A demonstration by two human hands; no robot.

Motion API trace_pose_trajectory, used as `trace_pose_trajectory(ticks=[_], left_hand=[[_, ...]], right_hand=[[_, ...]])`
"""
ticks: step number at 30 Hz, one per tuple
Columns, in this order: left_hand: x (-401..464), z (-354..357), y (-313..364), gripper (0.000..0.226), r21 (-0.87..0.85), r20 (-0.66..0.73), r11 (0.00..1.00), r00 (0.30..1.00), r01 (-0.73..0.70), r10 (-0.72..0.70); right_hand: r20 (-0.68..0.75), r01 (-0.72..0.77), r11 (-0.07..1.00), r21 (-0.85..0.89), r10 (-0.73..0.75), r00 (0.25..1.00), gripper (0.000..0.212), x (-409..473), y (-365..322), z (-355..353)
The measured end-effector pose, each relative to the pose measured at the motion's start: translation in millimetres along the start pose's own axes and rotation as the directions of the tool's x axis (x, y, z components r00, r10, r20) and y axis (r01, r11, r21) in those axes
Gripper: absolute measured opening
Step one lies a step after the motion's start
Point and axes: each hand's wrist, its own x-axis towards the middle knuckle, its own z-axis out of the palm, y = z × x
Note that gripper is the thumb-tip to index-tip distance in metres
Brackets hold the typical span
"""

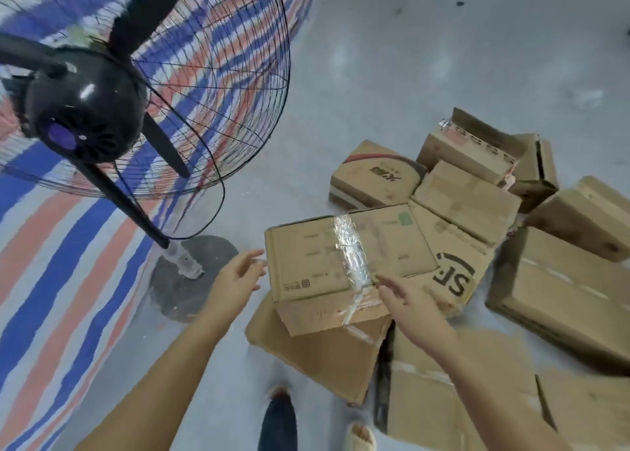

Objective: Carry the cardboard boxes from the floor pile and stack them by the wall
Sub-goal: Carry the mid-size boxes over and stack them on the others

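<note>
Both forearms are cut off at the bottom edge. The left hand (pixel 238 275) and right hand (pixel 407 302), fingers spread and holding nothing, flank a taped box (pixel 327 263) topping the floor pile (pixel 511 246) of creased cardboard. Bare grey floor (pixel 409 75) opens beyond; a wire-caged fan (pixel 136 92) stands left.

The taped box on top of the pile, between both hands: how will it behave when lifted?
The taped box is closed and square-edged, so probably stiff. It lies tilted across other boxes, so it may slide if nudged. The crinkled tape could be slick; gripping bare cardboard looks safer.
</note>
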Motion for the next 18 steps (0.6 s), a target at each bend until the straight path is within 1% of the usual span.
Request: trace_pose_trajectory(ticks=[5, 8, 10, 12, 15, 16, 18], left_hand=[[130.2, 20.2, -24.7, 0.044, 0.088, -0.008, 0.988, 0.992, 0.126, -0.125], [182.5, 31.9, -49.0, 0.05, 0.153, 0.07, 0.973, 0.98, 0.174, -0.187], [197.6, 38.9, -63.2, 0.049, 0.198, 0.146, 0.96, 0.962, 0.199, -0.23], [201.9, 45.6, -75.1, 0.041, 0.208, 0.198, 0.961, 0.954, 0.183, -0.225], [194.8, 54.1, -90.5, 0.029, 0.196, 0.195, 0.968, 0.962, 0.154, -0.193], [187.9, 56.9, -93.4, 0.028, 0.187, 0.209, 0.971, 0.96, 0.15, -0.189], [168.6, 63.1, -94.4, 0.034, 0.183, 0.257, 0.975, 0.951, 0.126, -0.171]], right_hand=[[-0.003, -0.09, 0.996, 0.015, 0.09, 0.996, 0.037, 57.1, -5.7, 47.6], [-0.009, -0.098, 0.995, -0.019, 0.097, 0.995, 0.038, 86.2, 1.1, 69.3], [-0.049, -0.103, 0.993, -0.058, 0.1, 0.994, 0.038, 100.5, 6.3, 76.6], [-0.078, -0.111, 0.991, -0.081, 0.104, 0.992, 0.036, 111.3, 12.6, 81.7], [-0.082, -0.145, 0.98, -0.134, 0.135, 0.987, 0.036, 120.6, 30.3, 89.0], [-0.103, -0.162, 0.972, -0.169, 0.146, 0.984, 0.037, 120.4, 37.5, 89.8], [-0.165, -0.219, 0.951, -0.216, 0.186, 0.969, 0.04, 115.8, 49.4, 88.4]])
